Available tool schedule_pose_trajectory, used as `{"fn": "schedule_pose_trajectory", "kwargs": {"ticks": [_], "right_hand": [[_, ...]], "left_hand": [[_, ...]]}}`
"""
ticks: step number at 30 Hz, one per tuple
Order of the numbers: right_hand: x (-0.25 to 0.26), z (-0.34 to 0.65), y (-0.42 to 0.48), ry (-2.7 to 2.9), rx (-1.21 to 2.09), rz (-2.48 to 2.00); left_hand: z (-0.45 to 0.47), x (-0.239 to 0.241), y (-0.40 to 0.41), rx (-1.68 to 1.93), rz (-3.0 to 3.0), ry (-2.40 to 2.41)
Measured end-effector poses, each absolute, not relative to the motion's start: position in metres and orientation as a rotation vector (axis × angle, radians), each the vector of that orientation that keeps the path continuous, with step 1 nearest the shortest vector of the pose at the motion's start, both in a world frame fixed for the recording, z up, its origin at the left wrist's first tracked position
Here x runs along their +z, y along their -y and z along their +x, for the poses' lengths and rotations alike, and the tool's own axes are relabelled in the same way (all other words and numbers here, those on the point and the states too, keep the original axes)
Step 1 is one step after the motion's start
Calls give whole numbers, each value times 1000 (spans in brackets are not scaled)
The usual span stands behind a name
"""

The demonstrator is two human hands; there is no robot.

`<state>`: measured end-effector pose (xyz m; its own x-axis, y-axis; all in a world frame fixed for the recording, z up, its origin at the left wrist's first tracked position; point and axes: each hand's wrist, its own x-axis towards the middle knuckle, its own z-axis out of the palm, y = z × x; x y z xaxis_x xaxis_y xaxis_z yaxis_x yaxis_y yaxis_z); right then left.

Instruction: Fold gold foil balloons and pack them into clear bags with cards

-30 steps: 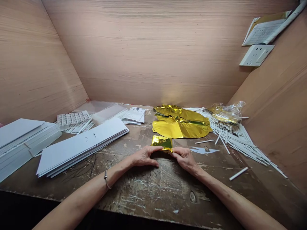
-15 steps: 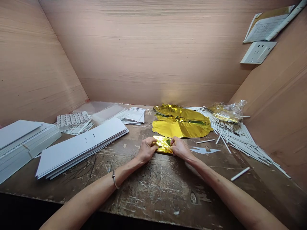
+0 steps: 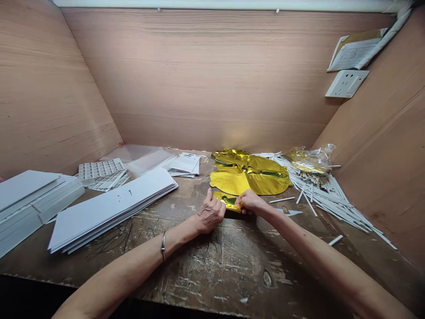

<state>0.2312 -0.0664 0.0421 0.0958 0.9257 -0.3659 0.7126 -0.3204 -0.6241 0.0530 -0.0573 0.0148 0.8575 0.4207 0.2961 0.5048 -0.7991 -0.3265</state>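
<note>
A folded piece of shiny gold foil (image 3: 229, 201), probably a foil balloon, lies low over the table between my hands. My left hand (image 3: 211, 213) is closed around its left end, thumb upward, with the back of the hand hiding that end. At the right end, the fingers of my right hand (image 3: 251, 202) pinch the foil. Just beyond them spreads a pile of flat gold foil balloons (image 3: 252, 179), crinkled and overlapping.
White sticks (image 3: 348, 206) lie heaped at the right, with a clear plastic bag (image 3: 314, 159) on top. Stacks of white card (image 3: 113, 208) and a banded stack (image 3: 36, 195) are at the left. Printed sheets (image 3: 101, 170) sit behind. A socket (image 3: 347, 83) is mounted on the wall.
My left hand has turned over the foil's left end, its back now facing me. The folded foil is tilted and more covered. The view has tipped slightly upward.
</note>
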Motion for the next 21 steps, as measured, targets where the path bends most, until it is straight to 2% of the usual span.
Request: {"fn": "schedule_pose_trajectory", "kwargs": {"ticks": [2, 6, 8, 11, 14, 18, 21], "right_hand": [[47, 233, 78, 1783, 752, -1933], [38, 231, 102, 2248, -119, -1322], [28, 229, 107, 2310, -314, -1192], [23, 225, 102, 2217, -351, -1166], [37, 219, 92, 2116, 19, -1294], [61, 209, 83, 1886, 1117, -1423], [61, 200, 80, 1686, 1536, -1417]], "left_hand": [[51, 21, 52, -287, -2688, 682], [44, 40, 48, -253, -2791, 648], [41, 52, 48, -230, -2826, 632], [34, 72, 46, -179, -2909, 646], [25, 87, 38, -203, -3086, 825], [6, 88, 27, -185, -3559, 1286], [-16, 76, 24, -104, -3666, 1471]]}}
